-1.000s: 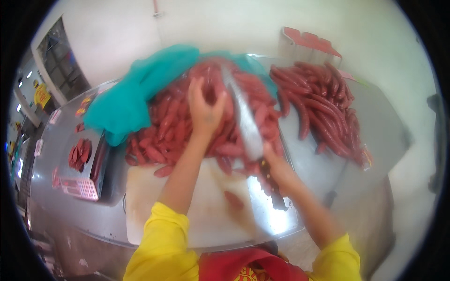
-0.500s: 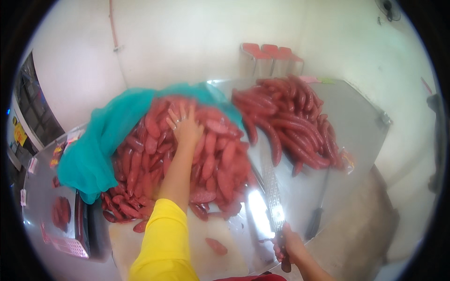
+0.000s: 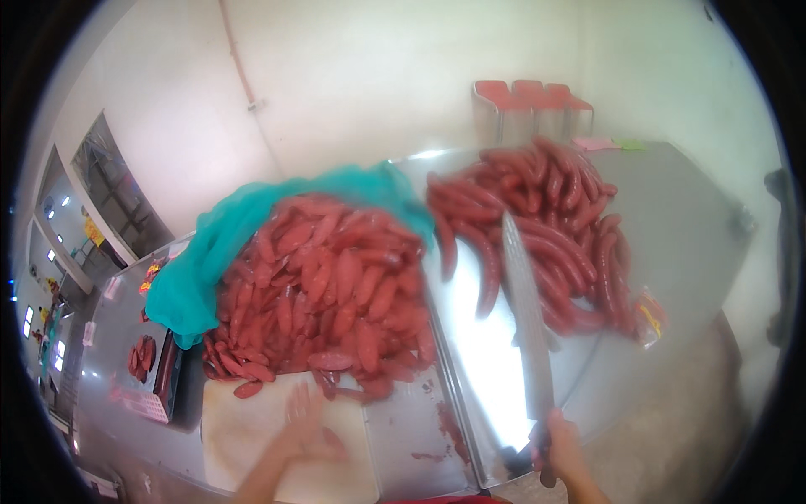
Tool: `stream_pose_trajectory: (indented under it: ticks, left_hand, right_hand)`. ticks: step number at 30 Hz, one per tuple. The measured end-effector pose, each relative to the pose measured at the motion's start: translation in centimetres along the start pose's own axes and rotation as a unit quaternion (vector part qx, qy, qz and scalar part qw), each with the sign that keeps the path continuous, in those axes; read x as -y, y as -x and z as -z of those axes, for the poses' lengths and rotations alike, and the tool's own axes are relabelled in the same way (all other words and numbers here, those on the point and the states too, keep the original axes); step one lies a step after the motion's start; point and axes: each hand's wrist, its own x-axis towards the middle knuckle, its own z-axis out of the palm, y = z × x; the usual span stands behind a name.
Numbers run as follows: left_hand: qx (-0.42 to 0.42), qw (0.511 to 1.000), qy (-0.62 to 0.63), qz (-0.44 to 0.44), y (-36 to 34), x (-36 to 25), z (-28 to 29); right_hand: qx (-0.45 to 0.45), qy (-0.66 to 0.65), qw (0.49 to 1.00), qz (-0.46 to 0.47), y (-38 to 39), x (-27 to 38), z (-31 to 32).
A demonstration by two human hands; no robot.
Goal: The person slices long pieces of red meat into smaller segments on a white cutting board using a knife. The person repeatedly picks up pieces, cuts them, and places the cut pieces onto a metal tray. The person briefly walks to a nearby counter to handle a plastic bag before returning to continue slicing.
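On a steel table (image 3: 672, 244), hands work beside piled red sausages (image 3: 336, 286).
Left hand (image 3: 306, 428) lies open on a white cutting board (image 3: 243, 428); right hand (image 3: 558, 441) grips a long knife (image 3: 525, 311).

A meat-processing kitchen: a steel table (image 3: 697, 244) carries heaped red sausages (image 3: 336, 294), a cutting board (image 3: 252, 428), a long knife (image 3: 525, 311), teal netting (image 3: 201, 269), against bare walls (image 3: 369, 76).

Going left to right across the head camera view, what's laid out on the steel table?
Small tray of red pieces → teal mesh cloth → heap of short red sausages → long knife held upright in the right hand → pile of long red sausages.
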Motion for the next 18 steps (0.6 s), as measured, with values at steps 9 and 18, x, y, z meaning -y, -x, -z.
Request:
stream_pose_trajectory:
  ticks: [9, 18]
  left_hand:
    - [-0.316, 0.941, -0.058, 0.107, -15.1, -9.3, -4.0]
    - [-0.424, 0.89, 0.134, -0.102, -42.5, -15.4, 4.9]
  right_hand:
    - [0.075, -0.062, 0.994, -0.049, -2.9, 0.9, 4.8]
    - [-0.054, -0.053, 0.997, -0.013, -1.8, -1.7, 11.7]
